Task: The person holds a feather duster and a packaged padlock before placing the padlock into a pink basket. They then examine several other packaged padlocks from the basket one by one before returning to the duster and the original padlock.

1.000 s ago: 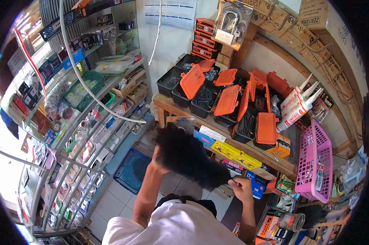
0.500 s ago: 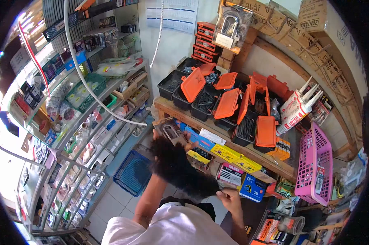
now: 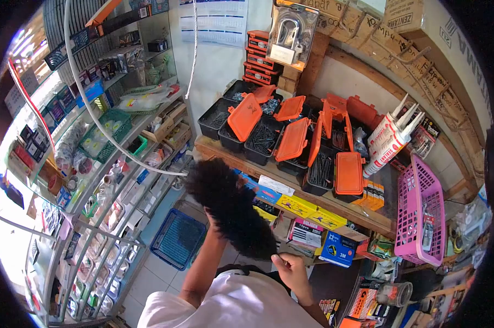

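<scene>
My right hand (image 3: 289, 269) is closed around the handle end of a black fluffy duster (image 3: 229, 206), low in the view in front of my white shirt. The duster's head slants up and to the left, reaching the front edge of the wooden shelf (image 3: 334, 203). My left forearm (image 3: 199, 265) rises from below towards the duster. Its hand is mostly hidden behind the black fluff, so what it holds cannot be seen.
Black boxes with orange lids (image 3: 292, 139) full of screws and nails crowd the wooden shelf. Sealant tubes (image 3: 386, 136) lean at its right, beside a pink basket (image 3: 419, 213). Small cartons (image 3: 301, 206) sit below. Glass display shelves (image 3: 110, 164) run along the left, with a blue crate (image 3: 177, 239) on the floor.
The duster's head has swung up and left along the shelf edge. A padlock pack seen at my left hand half a second ago is hidden now. My right hand has shifted slightly left.
</scene>
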The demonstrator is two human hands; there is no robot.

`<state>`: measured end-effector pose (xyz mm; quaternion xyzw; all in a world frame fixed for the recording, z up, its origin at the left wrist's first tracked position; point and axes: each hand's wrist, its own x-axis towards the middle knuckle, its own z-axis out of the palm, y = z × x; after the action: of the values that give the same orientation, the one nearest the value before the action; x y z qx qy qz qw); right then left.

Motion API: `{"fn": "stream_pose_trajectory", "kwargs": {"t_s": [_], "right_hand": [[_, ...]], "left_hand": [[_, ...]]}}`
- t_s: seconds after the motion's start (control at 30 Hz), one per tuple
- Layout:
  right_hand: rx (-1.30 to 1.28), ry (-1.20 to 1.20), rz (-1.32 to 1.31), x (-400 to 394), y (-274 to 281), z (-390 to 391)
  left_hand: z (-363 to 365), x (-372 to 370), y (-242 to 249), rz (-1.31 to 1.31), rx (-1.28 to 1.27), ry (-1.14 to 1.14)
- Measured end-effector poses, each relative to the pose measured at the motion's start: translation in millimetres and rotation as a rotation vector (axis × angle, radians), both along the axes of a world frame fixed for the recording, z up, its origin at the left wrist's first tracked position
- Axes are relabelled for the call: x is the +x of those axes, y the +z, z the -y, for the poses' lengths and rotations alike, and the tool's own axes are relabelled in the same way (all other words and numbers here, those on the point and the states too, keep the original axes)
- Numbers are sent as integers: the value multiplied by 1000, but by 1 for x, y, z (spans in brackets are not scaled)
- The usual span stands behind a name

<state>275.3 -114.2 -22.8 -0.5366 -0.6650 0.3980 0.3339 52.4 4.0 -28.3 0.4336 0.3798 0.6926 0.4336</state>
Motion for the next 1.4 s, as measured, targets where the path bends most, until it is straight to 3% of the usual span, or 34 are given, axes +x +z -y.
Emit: {"fn": "stream_pose_trajectory", "kwargs": {"t_s": [0.03,0.1,0.13,0.2,0.23,0.3,0.33,0.4,0.53,0.6,0.7,0.83,0.9,1.0,1.03,1.1,1.17,1.23,1.27,1.3,1.37,1.4], "right_hand": [[2,2,-1,10,-3,-2],[-48,40,15,36,-10,-8],[-52,52,42,53,-17,-11],[-3,68,81,69,-14,-20],[45,67,115,74,-12,-22],[63,106,108,74,-7,-32],[86,109,130,67,2,-36],[145,123,127,56,13,-44],[144,160,198,76,18,-50],[128,179,226,101,6,-52],[83,172,214,96,24,-45],[173,159,223,74,20,-41],[170,144,166,64,25,-40],[183,53,74,72,28,-34],[152,7,58,76,25,-31],[140,-96,-43,72,14,-23],[81,41,67,72,8,-16],[10,41,18,56,13,-8],[65,-8,16,52,9,-7],[123,-58,14,51,3,-8],[94,-87,-57,57,-9,-10],[65,-54,-37,60,-11,-9]], "left_hand": [[-4,-10,1,-1,2,2],[-12,-39,2,1051,249,-698],[-9,-41,15,1052,256,-689],[5,-42,49,1000,-152,-320],[6,-42,48,1001,-151,-314],[5,-41,45,973,-305,-570],[1,-31,14,971,-306,-574],[-13,-8,-67,-374,-45,-85],[13,-20,32,-394,-17,-280],[17,-33,45,1041,-329,-887],[28,-29,58,1056,-480,-748],[21,-10,28,1173,-516,-908],[21,-3,25,1016,-422,-878],[27,-11,39,1087,-320,-861],[32,-21,40,1951,-551,-806],[29,-17,48,1108,-292,-644],[24,-14,26,1085,-322,-556],[25,-1,14,895,-138,-718],[25,4,13,772,-229,-612],[25,2,13,770,-230,-615],[31,-3,45,1153,-222,-593],[21,-5,17,1351,172,-1015]]}}
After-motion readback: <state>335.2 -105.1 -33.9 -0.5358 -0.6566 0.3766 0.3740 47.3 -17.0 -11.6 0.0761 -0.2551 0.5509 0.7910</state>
